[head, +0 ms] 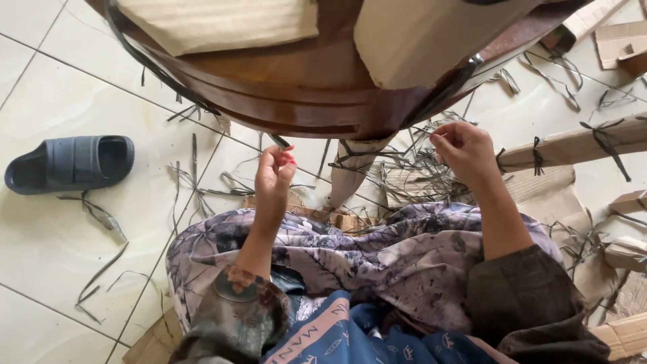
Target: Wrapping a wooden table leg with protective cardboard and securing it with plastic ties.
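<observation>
We see left hand [275, 176] w/ grip pinched on a dark strap [278, 141] end under the desk [296, 87] rim. Right hand [466, 149] pinches a thin strip, hard to make out. Desk cut off at far edge; slipper [71, 162] far left on floor.

One slipper [71, 163], two hands [275, 176] — one round table [296, 81]
</observation>
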